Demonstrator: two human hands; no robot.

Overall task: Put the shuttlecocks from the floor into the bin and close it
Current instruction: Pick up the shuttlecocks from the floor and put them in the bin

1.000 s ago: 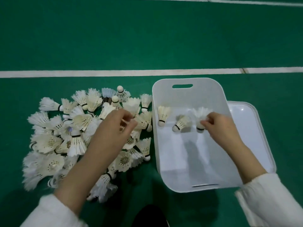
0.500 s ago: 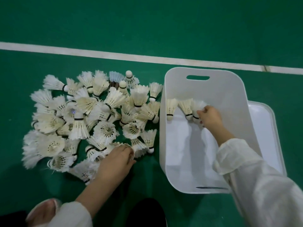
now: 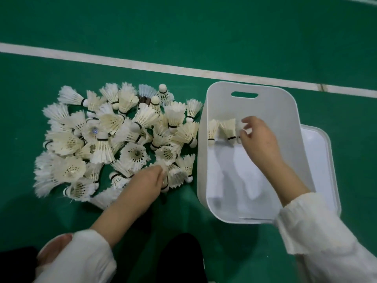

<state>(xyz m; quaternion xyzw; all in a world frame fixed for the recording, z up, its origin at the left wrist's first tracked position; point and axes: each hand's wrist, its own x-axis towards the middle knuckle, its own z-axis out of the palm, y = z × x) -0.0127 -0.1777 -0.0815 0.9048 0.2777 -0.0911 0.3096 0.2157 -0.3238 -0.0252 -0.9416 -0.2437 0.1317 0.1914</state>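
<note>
Shuttlecocks (image 3: 122,135) lie heaped on the floor (image 3: 183,27), beyond and left of the left hand (image 3: 151,178). Its fingers curl over one shuttlecock (image 3: 175,177) at the heap's near edge, cork pointing back toward the wrist. The bin (image 3: 244,88) stands open just right of that hand, a short carry across. Inside it, the right hand (image 3: 259,137) spreads loosely beside a row of three (image 3: 227,129), corks toward the person. Half a second ago it pinched the third, and the left hand has slid toward the bin.
</note>
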